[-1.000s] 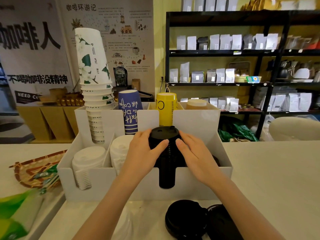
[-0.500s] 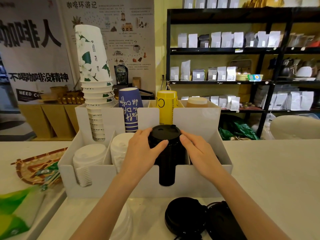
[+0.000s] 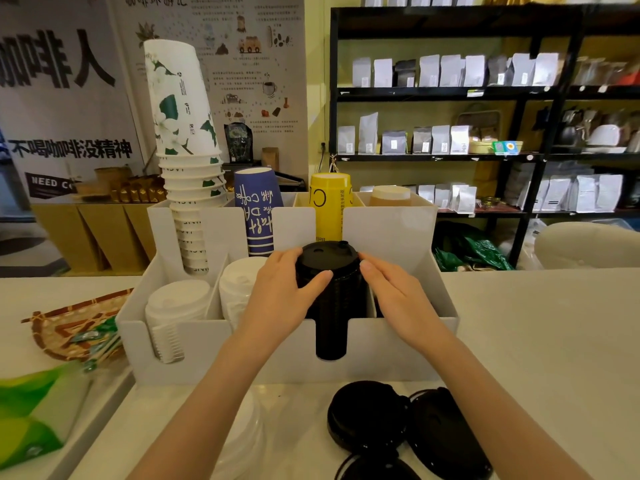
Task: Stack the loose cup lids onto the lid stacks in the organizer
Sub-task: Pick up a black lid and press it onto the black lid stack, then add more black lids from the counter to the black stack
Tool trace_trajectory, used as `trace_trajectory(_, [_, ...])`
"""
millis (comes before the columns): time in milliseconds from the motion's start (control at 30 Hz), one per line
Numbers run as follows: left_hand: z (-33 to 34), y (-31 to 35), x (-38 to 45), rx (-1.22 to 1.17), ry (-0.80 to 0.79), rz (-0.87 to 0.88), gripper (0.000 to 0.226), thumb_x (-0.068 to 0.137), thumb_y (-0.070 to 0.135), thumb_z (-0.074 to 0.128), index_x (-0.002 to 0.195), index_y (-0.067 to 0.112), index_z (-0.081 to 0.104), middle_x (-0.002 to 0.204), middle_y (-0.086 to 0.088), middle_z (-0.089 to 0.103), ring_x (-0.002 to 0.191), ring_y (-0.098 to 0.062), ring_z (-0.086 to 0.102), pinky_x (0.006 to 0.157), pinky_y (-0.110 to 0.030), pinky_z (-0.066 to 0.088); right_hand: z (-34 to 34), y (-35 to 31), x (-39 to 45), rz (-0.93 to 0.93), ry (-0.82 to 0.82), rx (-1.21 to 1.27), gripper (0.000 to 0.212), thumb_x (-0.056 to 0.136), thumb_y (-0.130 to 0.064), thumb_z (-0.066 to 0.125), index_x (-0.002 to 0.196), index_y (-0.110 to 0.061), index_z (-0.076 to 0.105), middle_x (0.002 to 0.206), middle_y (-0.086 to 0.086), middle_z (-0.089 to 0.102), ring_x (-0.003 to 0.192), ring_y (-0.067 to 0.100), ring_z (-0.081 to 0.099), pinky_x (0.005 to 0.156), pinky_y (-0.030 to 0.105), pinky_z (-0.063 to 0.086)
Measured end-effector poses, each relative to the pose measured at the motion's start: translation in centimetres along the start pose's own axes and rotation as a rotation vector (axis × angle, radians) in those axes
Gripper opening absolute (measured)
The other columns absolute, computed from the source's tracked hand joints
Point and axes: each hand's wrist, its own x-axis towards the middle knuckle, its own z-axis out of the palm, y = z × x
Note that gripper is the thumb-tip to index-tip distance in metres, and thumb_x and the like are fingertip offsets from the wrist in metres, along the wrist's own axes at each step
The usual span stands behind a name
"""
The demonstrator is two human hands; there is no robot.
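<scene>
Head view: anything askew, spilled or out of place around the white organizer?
The stack of white-and-green paper cups in the white plastic organizer's back-left slot bends left at its top. In front, loose black plastic lids lie overlapping on the pale counter. The black lid stack that the left hand grips stands straight.

Loose lids before organizer.
</scene>
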Motion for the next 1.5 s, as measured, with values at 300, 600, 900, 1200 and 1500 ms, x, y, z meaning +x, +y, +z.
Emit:
trace_trajectory(300, [-1.2, 3.1, -2.7, 0.093, 0.158, 0.192, 0.043, 0.086, 0.034, 0.05, 0.124, 0.016, 0.047, 0.132, -0.003, 0.045, 0.121, -0.014, 0.039, 0.094, -0.018, 0.028, -3.0, 0.5, -2.9, 0.071, 0.083, 0.067, 0.035, 0.093, -0.036, 0.032, 0.124, -0.028, 0.047, 0.12, -0.005, 0.057, 0.114, 0.01, 0.049, 0.092, 0.024, 0.036])
trace_trajectory(600, [0.7, 0.0, -9.7, -0.01, -0.257, 0.093, 0.037, 0.083, 0.034, 0.055, 0.118, 0.022, 0.053, 0.113, 0.007, 0.056, 0.105, -0.008, 0.051, 0.085, -0.02, 0.042, -2.3, 2.9, -8.8, 0.221, 0.045, 0.008, 0.034, 0.092, -0.033, 0.036, 0.103, -0.018, 0.065, 0.108, 0.003, 0.063, 0.096, 0.01, 0.055, 0.089, 0.019, 0.041])
trace_trajectory(900, [2.4, -1.2, -12.5, -0.072, -0.546, -0.094, 0.059, 0.077, 0.039, 0.063, 0.129, 0.021, 0.043, 0.129, 0.002, 0.051, 0.116, -0.009, 0.046, 0.093, -0.02, 0.035, -0.7, 3.4, -10.9, 0.167, -0.124, -0.317, 0.054, 0.094, -0.036, 0.03, 0.074, 0.008, 0.056, 0.078, 0.025, 0.059, 0.078, 0.029, 0.053, 0.076, 0.043, 0.039])
trace_trajectory(1200, [2.5, -0.2, -12.6, -0.172, -0.333, -0.047, 0.056, 0.067, 0.044, 0.07, 0.117, 0.026, 0.053, 0.116, 0.007, 0.06, 0.103, -0.006, 0.053, 0.082, -0.014, 0.042, -1.2, 2.2, -10.9, 0.147, -0.044, -0.196, 0.048, 0.094, -0.033, 0.032, 0.093, 0.005, 0.061, 0.097, 0.028, 0.062, 0.091, 0.034, 0.055, 0.085, 0.042, 0.041])
trace_trajectory(1500, [-1.8, 3.6, -9.1, -0.324, -0.1, 0.007, 0.048, 0.052, 0.05, 0.071, 0.096, 0.033, 0.06, 0.097, 0.016, 0.064, 0.092, -0.002, 0.061, 0.079, -0.017, 0.05, -3.1, -1.5, -7.0, 0.032, 0.048, -0.024, 0.033, 0.094, -0.028, 0.035, 0.099, -0.02, 0.066, 0.102, 0.009, 0.067, 0.098, 0.017, 0.057, 0.079, 0.013, 0.039])
